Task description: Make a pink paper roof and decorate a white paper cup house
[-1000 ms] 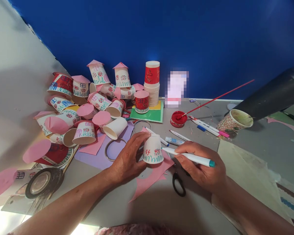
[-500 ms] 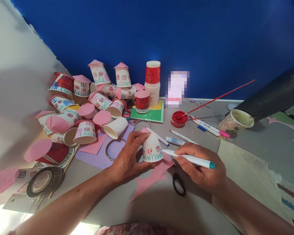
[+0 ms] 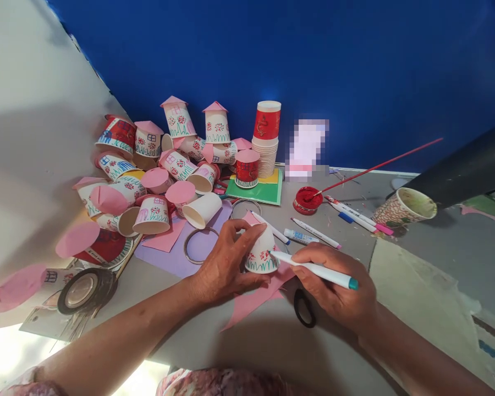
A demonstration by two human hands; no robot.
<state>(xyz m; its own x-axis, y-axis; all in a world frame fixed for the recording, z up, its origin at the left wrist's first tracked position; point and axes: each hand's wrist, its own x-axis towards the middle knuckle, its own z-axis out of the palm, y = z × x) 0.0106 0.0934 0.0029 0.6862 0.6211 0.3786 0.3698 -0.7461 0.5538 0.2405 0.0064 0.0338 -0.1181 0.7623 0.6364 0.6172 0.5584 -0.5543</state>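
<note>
Left hand (image 3: 225, 269) steadies upturned paper cup (image 3: 262, 254); right hand (image 3: 338, 289) holds marker (image 3: 313, 269) against it.

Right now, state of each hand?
Left hand: fingers closed around the upside-down paper cup, holding it on the pink paper.
Right hand: closed on the teal-capped marker, tip at the cup's side.

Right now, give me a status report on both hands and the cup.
Left hand grips upturned paper cup. Right hand holds teal-capped marker, tip at cup's side. Cup stands on pink paper; scissors beside right hand.
</note>
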